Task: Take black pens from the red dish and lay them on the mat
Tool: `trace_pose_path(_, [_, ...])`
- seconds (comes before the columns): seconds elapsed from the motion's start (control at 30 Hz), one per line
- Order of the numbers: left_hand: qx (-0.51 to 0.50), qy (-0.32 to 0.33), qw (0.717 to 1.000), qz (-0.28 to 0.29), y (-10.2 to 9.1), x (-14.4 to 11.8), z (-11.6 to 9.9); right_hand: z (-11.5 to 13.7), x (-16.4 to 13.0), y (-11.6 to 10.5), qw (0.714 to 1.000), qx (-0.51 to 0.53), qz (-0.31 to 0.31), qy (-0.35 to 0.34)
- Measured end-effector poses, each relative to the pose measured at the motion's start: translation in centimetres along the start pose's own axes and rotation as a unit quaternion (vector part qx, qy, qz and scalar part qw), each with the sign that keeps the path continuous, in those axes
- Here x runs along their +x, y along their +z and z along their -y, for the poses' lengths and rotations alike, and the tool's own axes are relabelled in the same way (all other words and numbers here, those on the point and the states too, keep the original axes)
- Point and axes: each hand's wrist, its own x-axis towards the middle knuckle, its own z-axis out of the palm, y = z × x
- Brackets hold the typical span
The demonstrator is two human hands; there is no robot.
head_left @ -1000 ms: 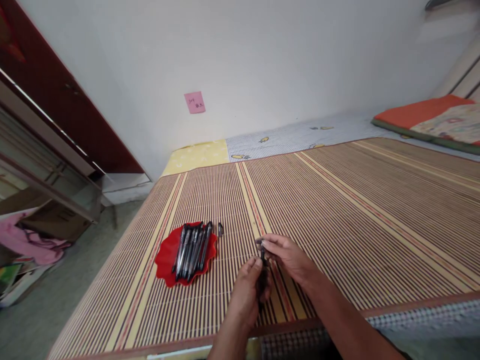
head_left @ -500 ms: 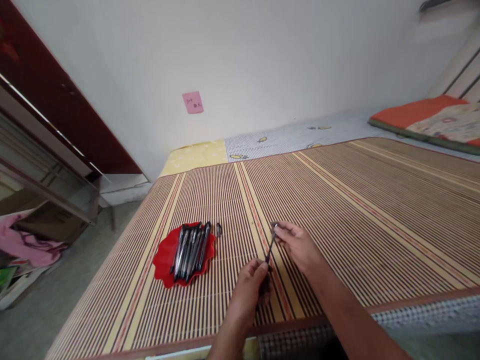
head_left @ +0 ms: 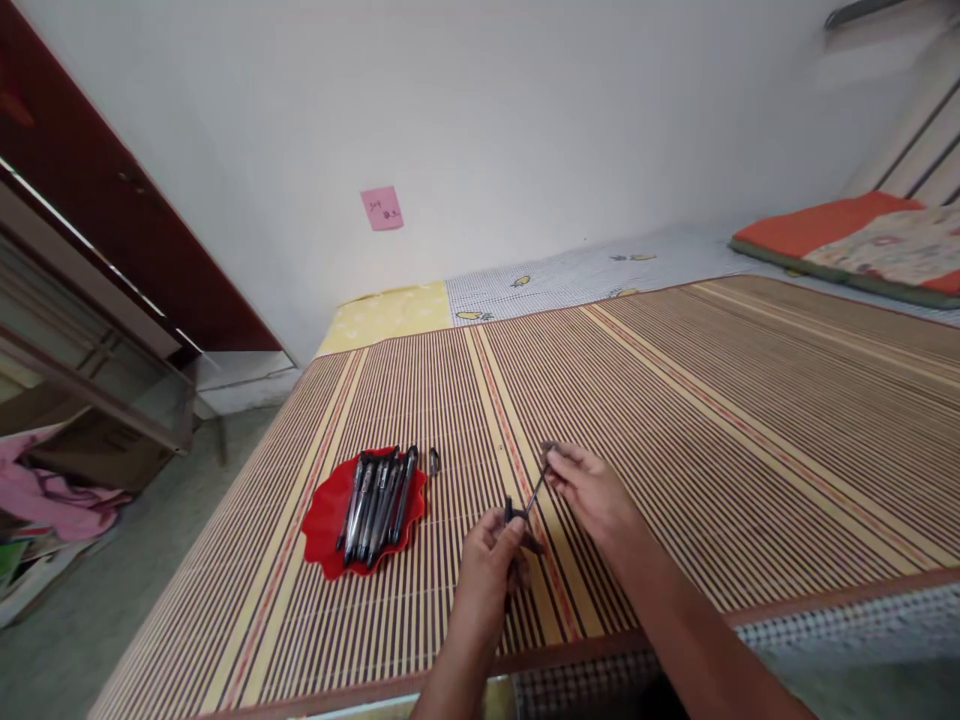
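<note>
My left hand (head_left: pixel 491 550) is closed on a dark pen barrel (head_left: pixel 508 508), whose black end sticks up past the fingers. Another dark piece juts out to the right of that hand, too blurred to name. Pinched in the fingertips of my right hand (head_left: pixel 589 485) is a thin dark pen refill (head_left: pixel 537 490), which slants down to my left thumb. Left of the hands, a red scalloped plate (head_left: pixel 321 520) holds several black and clear pens (head_left: pixel 381 500) lying side by side. A loose pen cap (head_left: pixel 434 461) rests on the mat just off the plate's right edge.
A striped bamboo mat (head_left: pixel 637 400) covers the bed. Behind it are patterned bedding (head_left: pixel 540 285) and a white wall with a pink note (head_left: pixel 382 208). A folded orange quilt (head_left: pixel 817 232) lies at the far right. On the left is a shelf with pink cloth (head_left: pixel 67 490).
My left hand has shifted slightly left and turned, so the barrel's black end now points up. The refill still spans between both hands. The view has moved a little.
</note>
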Motion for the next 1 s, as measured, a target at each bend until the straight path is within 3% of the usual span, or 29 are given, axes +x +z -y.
trace_pose_path(0.13, [-0.018,0.017,1.000,-0.018,-0.1,-0.1,0.0,-1.3,-1.2,1.9,0.998,-0.015,0.049,0.029])
trace_pose_path(0.5, [-0.119,-0.048,0.992,0.000,0.1,-0.7,-0.7,-1.2,-1.2,1.5,0.989,0.033,0.126,0.070])
trace_pose_path(0.63, [-0.148,-0.068,0.987,0.015,0.0,-0.7,-0.7,-0.4,-1.5,1.4,0.988,-0.006,0.145,0.049])
trace_pose_path(0.77, [-0.181,-0.116,0.973,0.081,-0.1,-0.9,-0.6,0.3,-1.8,1.1,0.982,-0.041,0.185,0.021])
trace_pose_path(0.87, [-0.198,-0.104,0.968,0.112,-0.1,-0.9,-0.6,0.5,-2.0,0.9,0.977,-0.062,0.204,0.015])
trace_pose_path(1.0, [-0.189,-0.064,0.978,0.058,-0.2,-0.8,-0.4,0.4,-1.8,0.8,0.972,-0.109,0.207,-0.011])
